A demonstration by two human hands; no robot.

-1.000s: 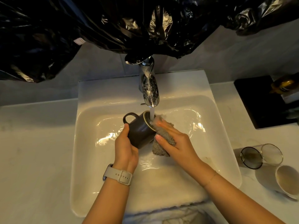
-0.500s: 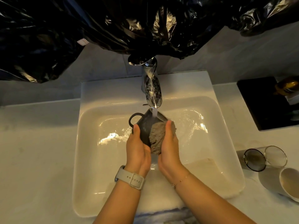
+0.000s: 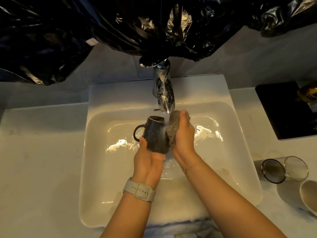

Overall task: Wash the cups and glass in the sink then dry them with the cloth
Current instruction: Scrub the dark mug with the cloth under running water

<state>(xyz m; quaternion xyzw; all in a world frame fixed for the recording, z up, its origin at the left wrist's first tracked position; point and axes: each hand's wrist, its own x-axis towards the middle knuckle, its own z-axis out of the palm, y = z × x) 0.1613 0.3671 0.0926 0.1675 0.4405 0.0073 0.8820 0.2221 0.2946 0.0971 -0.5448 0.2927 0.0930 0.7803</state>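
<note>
Over the white sink (image 3: 96,169) my left hand (image 3: 147,159) cups the bottom of a dark mug (image 3: 155,134), its handle pointing left and its mouth turned away from me. My right hand (image 3: 184,136) grips a grey cloth (image 3: 171,129) and presses it against the mug's right side. Water runs from the chrome tap (image 3: 164,93) onto the mug and cloth. On the counter at the right a clear glass (image 3: 284,169) lies on its side beside a white cup (image 3: 308,194).
Black plastic sheeting (image 3: 120,28) hangs over the wall behind the tap. A black tray (image 3: 281,109) with a bottle stands at the back right. White counter (image 3: 37,160) stretches to the left of the sink.
The mug has turned from lying with its mouth to the right to mouth facing away. My right hand and the cloth shifted from the rim to the mug's right side.
</note>
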